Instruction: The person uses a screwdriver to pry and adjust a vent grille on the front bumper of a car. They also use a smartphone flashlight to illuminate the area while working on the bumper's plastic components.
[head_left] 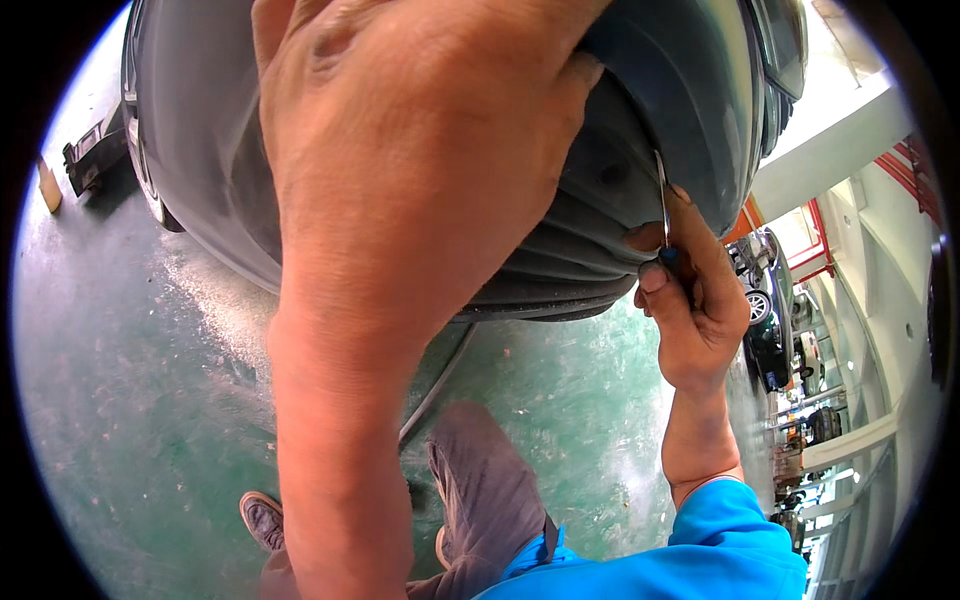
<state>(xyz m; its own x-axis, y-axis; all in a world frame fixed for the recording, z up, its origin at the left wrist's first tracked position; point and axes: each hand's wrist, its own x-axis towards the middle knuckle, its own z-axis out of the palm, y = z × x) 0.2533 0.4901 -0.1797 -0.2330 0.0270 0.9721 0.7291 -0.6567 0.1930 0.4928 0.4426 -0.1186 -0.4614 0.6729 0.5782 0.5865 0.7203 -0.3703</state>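
Note:
My left hand (420,140) fills the upper middle, its back toward me, over the dark grey car bumper (205,130). The upper frame edge cuts off most of its fingers, so I cannot see whether they grip anything. On the right, my right hand (700,310) is closed around a slim screwdriver (664,205) with a bright metal shaft and a dark blue handle end. The shaft points up along the seam between the black ribbed lower grille (570,250) and the glossy painted panel (700,100). Whether its tip is inside the seam is unclear.
A thin grey hose or cable (440,380) runs over the green floor (150,400) below the bumper. My bent leg (490,480) is close beneath. A black metal object (95,155) lies at far left. Other cars (768,310) stand at right.

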